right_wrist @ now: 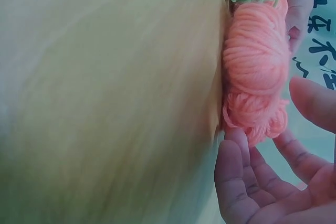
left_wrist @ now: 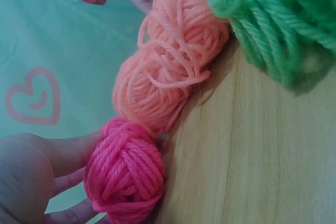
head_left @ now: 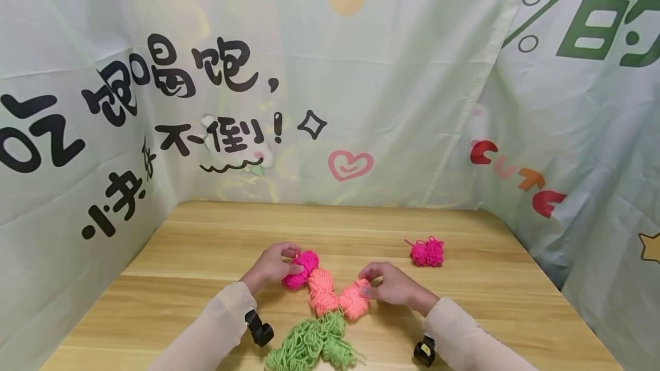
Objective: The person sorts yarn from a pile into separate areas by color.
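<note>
My left hand (head_left: 272, 263) holds a magenta yarn ball (head_left: 301, 271), thumb and fingers on either side of it, as the left wrist view (left_wrist: 126, 174) also shows. Against that ball lies a coral yarn bundle (head_left: 322, 292). A second coral bundle (head_left: 354, 300) sits beside it, and my right hand (head_left: 390, 284) is at its outer end. In the right wrist view, fingertips (right_wrist: 236, 142) touch this end while the thumb (right_wrist: 313, 98) stands apart from the yarn. Green yarn (head_left: 304, 342) lies loosely looped below the coral bundles, touching them.
Another magenta yarn bundle (head_left: 427, 252) lies farther back on the right of the wooden table (head_left: 232, 225). Printed fabric (head_left: 412, 102) encloses the back and both sides. Each wrist carries a small black camera mount (head_left: 259, 328).
</note>
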Demonstrator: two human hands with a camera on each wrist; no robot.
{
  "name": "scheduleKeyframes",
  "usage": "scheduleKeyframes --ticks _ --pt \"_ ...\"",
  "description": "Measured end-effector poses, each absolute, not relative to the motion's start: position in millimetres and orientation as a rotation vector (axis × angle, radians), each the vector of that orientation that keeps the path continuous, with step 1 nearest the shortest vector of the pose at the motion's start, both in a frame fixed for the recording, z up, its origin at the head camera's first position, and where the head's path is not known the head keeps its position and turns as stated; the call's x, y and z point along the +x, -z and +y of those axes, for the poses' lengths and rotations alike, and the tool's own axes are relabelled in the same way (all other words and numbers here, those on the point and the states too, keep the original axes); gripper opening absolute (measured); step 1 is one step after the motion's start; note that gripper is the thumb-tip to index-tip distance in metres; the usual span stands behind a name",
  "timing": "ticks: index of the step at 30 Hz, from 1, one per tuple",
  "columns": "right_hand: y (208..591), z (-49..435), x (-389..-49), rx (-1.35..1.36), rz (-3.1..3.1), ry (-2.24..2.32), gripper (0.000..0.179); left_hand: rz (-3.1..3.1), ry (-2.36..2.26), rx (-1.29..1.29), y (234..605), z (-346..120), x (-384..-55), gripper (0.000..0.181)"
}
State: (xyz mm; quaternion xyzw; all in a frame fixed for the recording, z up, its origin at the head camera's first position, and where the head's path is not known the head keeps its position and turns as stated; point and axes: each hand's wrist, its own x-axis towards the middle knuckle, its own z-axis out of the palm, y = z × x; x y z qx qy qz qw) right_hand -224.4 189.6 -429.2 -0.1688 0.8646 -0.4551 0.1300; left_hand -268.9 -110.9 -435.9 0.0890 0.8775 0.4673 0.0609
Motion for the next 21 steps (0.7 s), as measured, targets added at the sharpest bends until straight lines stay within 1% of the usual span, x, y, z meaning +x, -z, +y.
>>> scheduleKeyframes --ticks 9,15,21 --pt "426.8 187.1 -220.8 -0.484 2.448 1.368 0.034 2.647 -1.407 0.280 434.7 -108.1 -266.9 0.048" --pt "427.3 186.2 -221.1 -0.444 2.446 1.356 0.034 2.650 -1.411 0.311 433.2 -107.8 -269.3 0.047" --pt "426.7 187.2 -221.0 -0.444 2.429 1.355 0.033 2.655 -1.426 0.261 431.8 -105.2 -271.9 0.041"
